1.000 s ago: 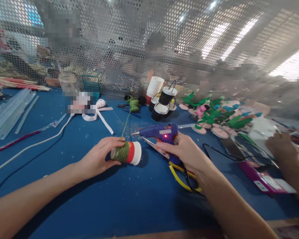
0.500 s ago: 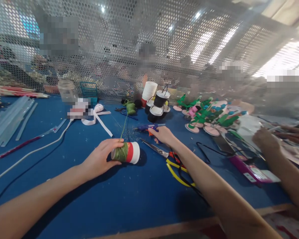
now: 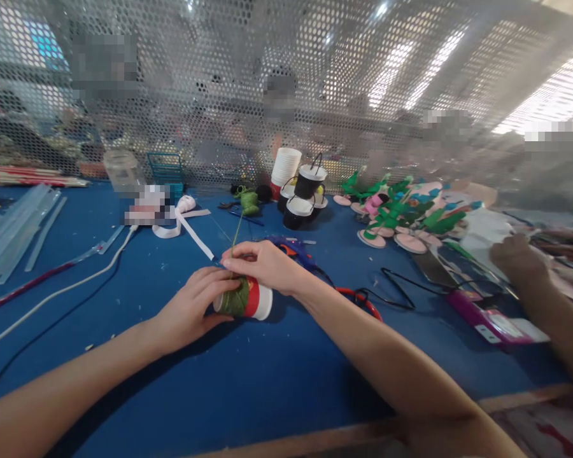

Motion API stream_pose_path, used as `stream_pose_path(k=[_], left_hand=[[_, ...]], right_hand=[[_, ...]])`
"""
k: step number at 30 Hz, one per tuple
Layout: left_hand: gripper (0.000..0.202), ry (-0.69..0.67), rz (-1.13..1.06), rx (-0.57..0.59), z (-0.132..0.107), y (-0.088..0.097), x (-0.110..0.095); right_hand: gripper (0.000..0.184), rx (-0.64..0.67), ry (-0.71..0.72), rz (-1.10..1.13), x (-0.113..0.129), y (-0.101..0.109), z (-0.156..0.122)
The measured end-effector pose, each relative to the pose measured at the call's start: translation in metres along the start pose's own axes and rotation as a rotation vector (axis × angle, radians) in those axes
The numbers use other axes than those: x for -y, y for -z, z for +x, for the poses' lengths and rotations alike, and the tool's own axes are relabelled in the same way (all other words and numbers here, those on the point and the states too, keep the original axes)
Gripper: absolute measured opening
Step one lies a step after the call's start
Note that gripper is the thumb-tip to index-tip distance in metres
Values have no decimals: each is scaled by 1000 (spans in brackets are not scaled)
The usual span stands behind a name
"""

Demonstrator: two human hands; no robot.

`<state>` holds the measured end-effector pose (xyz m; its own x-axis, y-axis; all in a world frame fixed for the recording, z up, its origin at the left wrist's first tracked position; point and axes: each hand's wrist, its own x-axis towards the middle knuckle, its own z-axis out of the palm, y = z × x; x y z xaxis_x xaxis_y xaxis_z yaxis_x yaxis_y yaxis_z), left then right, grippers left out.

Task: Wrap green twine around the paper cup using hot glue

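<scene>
A paper cup (image 3: pixel 263 301), white with a red band, lies on its side, green yarn (image 3: pixel 235 299) wound round its narrower part. My left hand (image 3: pixel 191 308) is closed around that wound end. Over the top of the cup, my right hand (image 3: pixel 262 264) has its fingertips pinched at the strand, which runs up to a green yarn ball (image 3: pixel 249 203) farther back. A blue glue gun (image 3: pixel 303 254) with an orange trigger lies just behind my right hand, partly hidden by it. Red scissor handles (image 3: pixel 363 300) show beyond my right forearm; the blades are hidden.
White ribbon (image 3: pixel 195 235) lies left of the yarn. Black cups (image 3: pixel 298 213) with white rims stand behind. Green craft plants (image 3: pixel 386 219) on pink discs, a purple power strip (image 3: pixel 482 315) and another person's hand (image 3: pixel 518 261) are at right. Glue sticks (image 3: pixel 19 229) lie left.
My right hand has left the glue gun and moved left to the yarn at the cup. My left hand keeps its hold on the cup. The right forearm now covers the scissor blades.
</scene>
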<state>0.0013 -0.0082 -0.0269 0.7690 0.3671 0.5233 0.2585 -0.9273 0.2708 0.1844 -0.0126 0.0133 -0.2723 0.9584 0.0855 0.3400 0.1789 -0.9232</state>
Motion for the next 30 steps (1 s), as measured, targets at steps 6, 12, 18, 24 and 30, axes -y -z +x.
stream_pose_path(k=[6, 12, 18, 24, 30], left_hand=[[55, 235, -172, 3, 0, 1, -5], [50, 285, -255, 21, 4, 3, -8], [53, 280, -276, 56, 2, 1, -11], [52, 222, -219, 74, -1, 2, -13], [44, 104, -108, 6, 2, 3, -17]], right_hand=[[20, -220, -1, 36, 1, 14, -8], [20, -294, -19, -1, 1, 23, -11], [20, -283, -6, -28, -5, 20, -9], [21, -234, 4, -58, -10, 16, -9], [21, -199, -7, -64, -12, 13, -10]])
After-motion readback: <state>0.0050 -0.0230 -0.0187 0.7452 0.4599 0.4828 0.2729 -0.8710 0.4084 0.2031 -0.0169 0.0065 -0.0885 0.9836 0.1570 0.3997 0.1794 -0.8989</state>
